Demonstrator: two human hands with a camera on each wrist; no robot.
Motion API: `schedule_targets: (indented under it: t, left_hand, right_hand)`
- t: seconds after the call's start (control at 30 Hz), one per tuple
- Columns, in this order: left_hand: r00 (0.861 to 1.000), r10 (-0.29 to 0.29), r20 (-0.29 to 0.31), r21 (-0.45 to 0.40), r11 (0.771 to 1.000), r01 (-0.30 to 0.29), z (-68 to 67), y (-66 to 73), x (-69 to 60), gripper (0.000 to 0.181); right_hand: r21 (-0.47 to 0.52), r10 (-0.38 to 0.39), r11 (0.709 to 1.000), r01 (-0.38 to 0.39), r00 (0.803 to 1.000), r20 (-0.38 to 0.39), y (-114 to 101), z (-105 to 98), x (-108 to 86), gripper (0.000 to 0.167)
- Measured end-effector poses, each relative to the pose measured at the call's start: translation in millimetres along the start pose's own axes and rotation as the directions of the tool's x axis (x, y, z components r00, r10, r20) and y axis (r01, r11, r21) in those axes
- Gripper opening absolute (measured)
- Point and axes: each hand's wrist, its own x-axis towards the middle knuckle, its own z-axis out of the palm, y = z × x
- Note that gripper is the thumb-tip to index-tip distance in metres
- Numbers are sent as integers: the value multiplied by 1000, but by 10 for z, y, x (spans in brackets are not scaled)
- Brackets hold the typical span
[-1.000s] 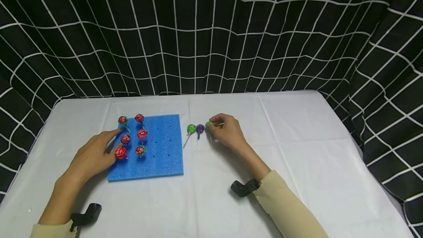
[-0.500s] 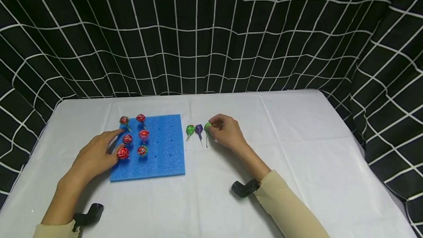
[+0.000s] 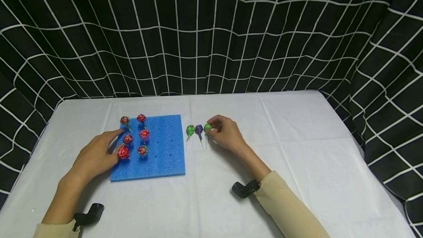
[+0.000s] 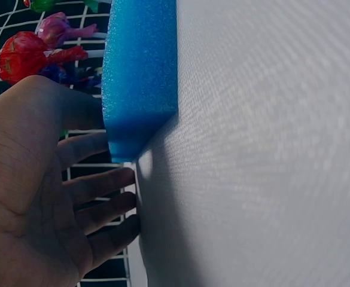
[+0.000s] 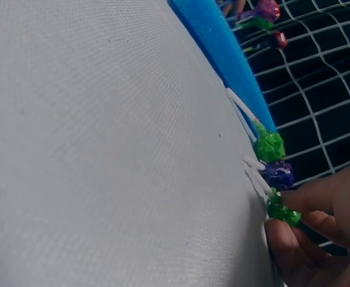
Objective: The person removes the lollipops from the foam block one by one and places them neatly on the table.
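My left hand rests against the left edge of a blue foam board, its thumb and fingers spread. In the left wrist view the fingers look fairly straight, the thumb against the foam. Red-wrapped lollipops stand upright in the board in two columns, one red lollipop close to the thumb. My right hand pinches the head of a green lollipop between thumb and finger. That lollipop lies on the white cloth, stick toward me. Left of it lie a purple lollipop and another green lollipop.
Small holes show in the right part of the foam board. A white cloth covers the table. Behind it hangs a black curtain with a white grid. Each wrist wears a black camera, such as the right wrist camera.
The pinched green lollipop has turned so its stick points toward me, beside the others. The other green and the purple lollipop have shifted slightly in angle. The left hand keeps its place on the board.
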Motion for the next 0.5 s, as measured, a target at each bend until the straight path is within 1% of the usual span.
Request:
schedule_targets:
  t: [0.13, 0.5]
  left_hand:
    - [1000, -4, 1, 1, 1000, 4, 5, 5, -3, 63]
    - [1000, -16, 10, 1, 1000, 16, -9, 3, 2, 66]
  right_hand:
    - [6, -22, 1000, 22, 1000, 3, 16, 5, -15, 26]
    - [-5, -22, 1000, 22, 999, -23, 28, -18, -47, 29]
